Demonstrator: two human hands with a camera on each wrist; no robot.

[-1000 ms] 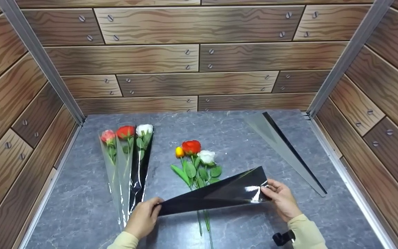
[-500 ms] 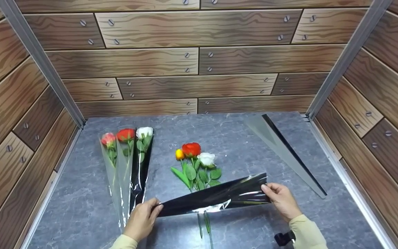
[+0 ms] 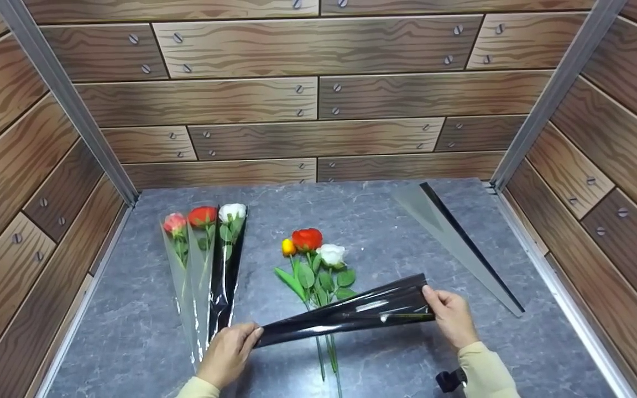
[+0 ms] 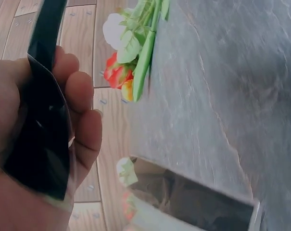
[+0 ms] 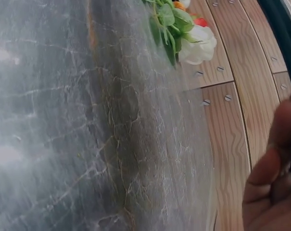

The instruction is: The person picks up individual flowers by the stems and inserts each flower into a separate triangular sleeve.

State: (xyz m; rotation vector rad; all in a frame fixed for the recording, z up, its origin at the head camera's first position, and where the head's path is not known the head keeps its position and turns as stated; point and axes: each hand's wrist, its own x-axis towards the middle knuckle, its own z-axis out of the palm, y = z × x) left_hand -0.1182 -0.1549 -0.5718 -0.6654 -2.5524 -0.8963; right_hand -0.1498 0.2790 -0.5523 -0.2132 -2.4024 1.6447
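Note:
A black plastic flower sleeve [image 3: 346, 312] is stretched between my two hands above the table, slanting up to the right. My left hand [image 3: 229, 351] grips its narrow end; in the left wrist view the fingers curl round the dark film [image 4: 44, 125]. With thumb and fingers, my right hand [image 3: 452, 316] pinches the wide end. Behind and partly under the sleeve lie loose flowers: a red one [image 3: 307, 239], a white rose [image 3: 332, 255] and a yellow-orange tulip [image 3: 288, 247]. Their green stems [image 3: 329, 356] show below the sleeve.
At the left lie sleeved flowers: a pink one [image 3: 175, 223], a red one [image 3: 203, 215] and a white one [image 3: 233, 212] in black film. A flat clear sleeve with a black edge [image 3: 470, 243] lies at the right. Wood-patterned walls [image 3: 318, 99] enclose the grey marbled table [image 3: 363, 204].
The sleeve's wide end has dipped slightly and its film has turned, shifting the glare into narrow streaks. Both hands keep their hold in nearly the same place. The flowers have not moved.

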